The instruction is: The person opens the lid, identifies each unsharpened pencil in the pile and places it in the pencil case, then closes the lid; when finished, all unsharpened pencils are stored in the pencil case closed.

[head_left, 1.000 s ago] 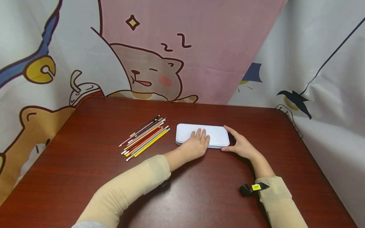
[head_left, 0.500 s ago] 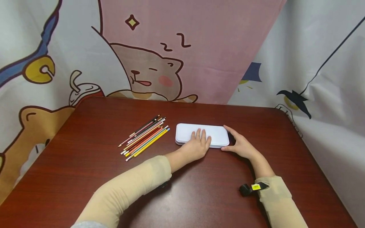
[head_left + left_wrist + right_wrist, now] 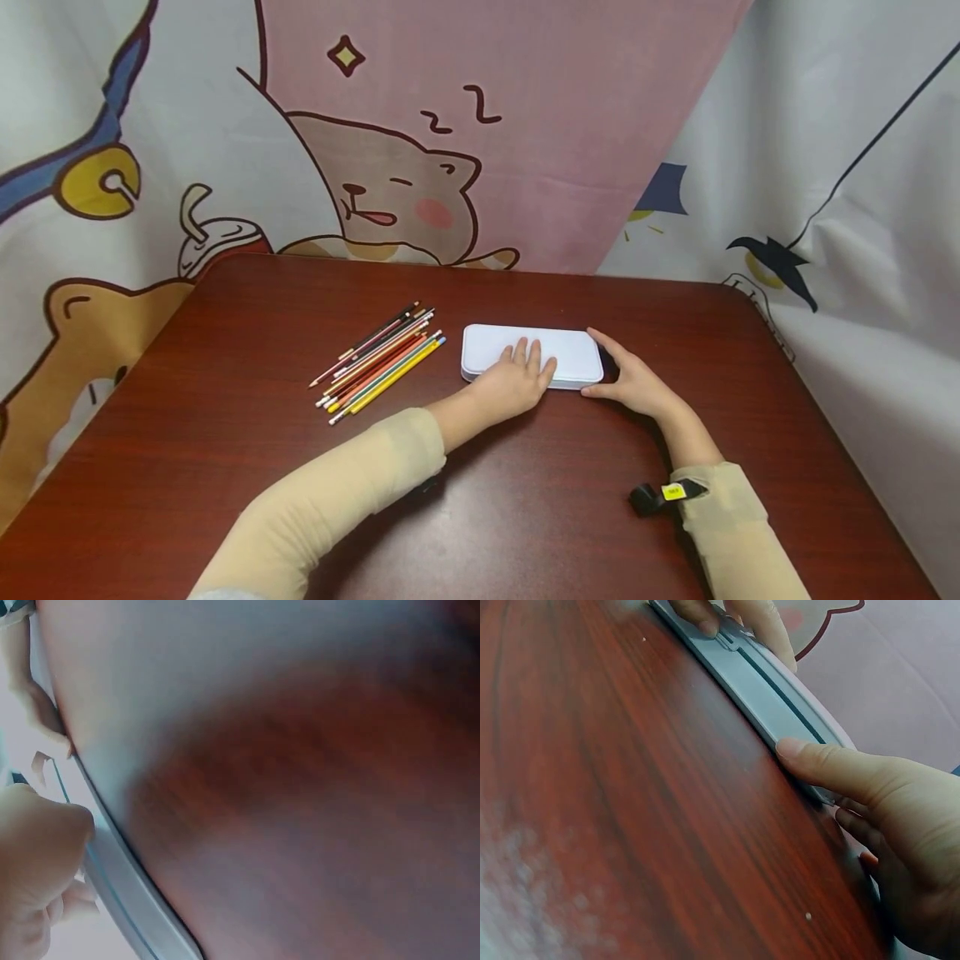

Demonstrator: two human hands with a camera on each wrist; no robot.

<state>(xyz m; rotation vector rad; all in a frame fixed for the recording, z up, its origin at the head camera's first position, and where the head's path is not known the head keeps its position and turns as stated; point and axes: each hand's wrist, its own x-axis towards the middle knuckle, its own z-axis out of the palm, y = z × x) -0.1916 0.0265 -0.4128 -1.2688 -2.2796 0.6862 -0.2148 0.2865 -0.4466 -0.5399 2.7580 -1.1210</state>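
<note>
A white, flat pencil case (image 3: 491, 343) with rounded corners lies closed on the table. My left hand (image 3: 512, 387) rests on its lid with fingers spread and straight. In the right wrist view, the left thumb (image 3: 707, 628) touches a small clasp (image 3: 732, 641) on the case's front side. My right hand (image 3: 637, 383) holds the right end of the case, thumb at the front edge and fingers round the far side. In the right wrist view, the right thumb (image 3: 810, 759) presses the case's side. Several pencils (image 3: 384, 357) lie in a loose bundle left of the case.
The brown wooden table (image 3: 525, 517) has its back edge against a cartoon-printed cloth (image 3: 585, 108). A small black camera (image 3: 647, 498) sits at the right sleeve. The left forearm crosses the table's front left part.
Both hands stay at the pencil case, and the left fingers shift only very slightly on the lid. The pencils and the case keep their places.
</note>
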